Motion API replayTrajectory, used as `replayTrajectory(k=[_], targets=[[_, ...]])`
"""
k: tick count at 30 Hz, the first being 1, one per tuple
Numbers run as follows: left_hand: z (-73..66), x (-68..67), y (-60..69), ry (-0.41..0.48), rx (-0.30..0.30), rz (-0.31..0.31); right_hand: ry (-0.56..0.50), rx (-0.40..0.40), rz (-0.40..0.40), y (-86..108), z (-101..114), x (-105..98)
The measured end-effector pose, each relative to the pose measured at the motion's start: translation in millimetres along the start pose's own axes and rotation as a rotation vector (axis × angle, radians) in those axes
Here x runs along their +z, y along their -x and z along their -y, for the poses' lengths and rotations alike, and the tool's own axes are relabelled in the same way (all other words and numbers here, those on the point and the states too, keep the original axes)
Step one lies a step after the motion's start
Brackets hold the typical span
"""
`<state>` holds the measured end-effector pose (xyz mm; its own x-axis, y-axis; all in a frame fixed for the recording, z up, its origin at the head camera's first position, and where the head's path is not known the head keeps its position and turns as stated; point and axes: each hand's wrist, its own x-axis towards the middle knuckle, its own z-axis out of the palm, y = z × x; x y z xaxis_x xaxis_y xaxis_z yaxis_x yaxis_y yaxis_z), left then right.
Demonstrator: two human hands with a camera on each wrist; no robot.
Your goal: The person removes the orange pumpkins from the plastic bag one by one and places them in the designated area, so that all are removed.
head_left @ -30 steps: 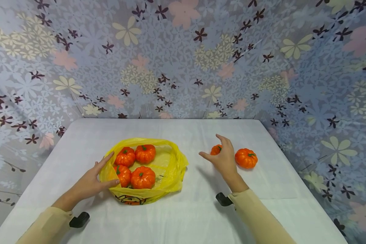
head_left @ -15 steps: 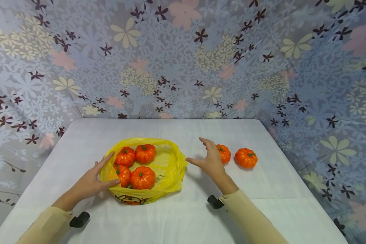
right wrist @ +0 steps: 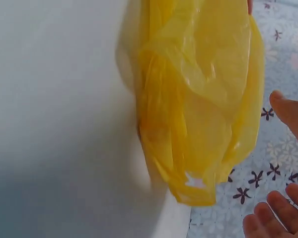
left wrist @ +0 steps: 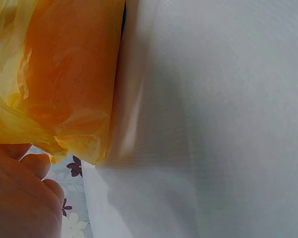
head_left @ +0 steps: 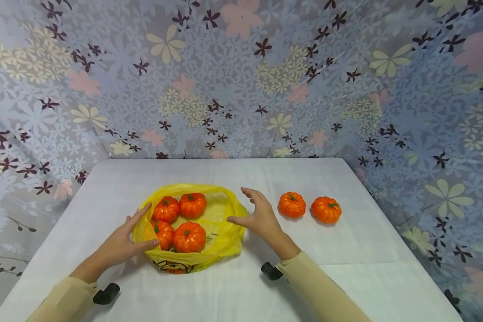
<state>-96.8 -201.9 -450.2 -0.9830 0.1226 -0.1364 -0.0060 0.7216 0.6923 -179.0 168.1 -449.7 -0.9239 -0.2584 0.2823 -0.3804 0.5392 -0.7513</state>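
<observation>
One yellow bag (head_left: 218, 213) — mouth upward

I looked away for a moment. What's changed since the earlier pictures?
The right hand, holding nothing, moved left from the two loose pumpkins to the right side of the yellow bag. The left hand at the bag, the loose pumpkins and the four bagged pumpkins stayed put.

To the left of the yellow bag (head_left: 227, 249), a plain, pale beige sleeve (head_left: 64, 297) shows soft creases; a small, stubby black device (head_left: 106, 294) with rounded edges juts from its end, bag side. To the bag's right, a matching sleeve (head_left: 318, 286) carries a similar attachment (head_left: 271, 271), also bag side.
</observation>
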Motion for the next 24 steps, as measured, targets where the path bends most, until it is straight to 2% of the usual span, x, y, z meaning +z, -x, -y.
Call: replayTrajectory(k=[5, 13, 18, 24], targets=[[2.2, 1.1, -0.7, 0.001, 0.008, -0.011, -0.048, -0.040, 0.041, -0.3, 6, 13], [7.0, 2.6, -0.8, -0.002, 0.035, -0.029, -0.125, -0.148, 0.168, -2.5, 19, 39], [8.3, 1.9, -1.0, 0.003, 0.039, -0.031, -0.157, -0.122, 0.252, -4.9, 25, 51], [9.1, 2.7, 2.4, 0.006, 0.030, -0.026, -0.110, -0.048, 0.346, -3.2, 29, 62]])
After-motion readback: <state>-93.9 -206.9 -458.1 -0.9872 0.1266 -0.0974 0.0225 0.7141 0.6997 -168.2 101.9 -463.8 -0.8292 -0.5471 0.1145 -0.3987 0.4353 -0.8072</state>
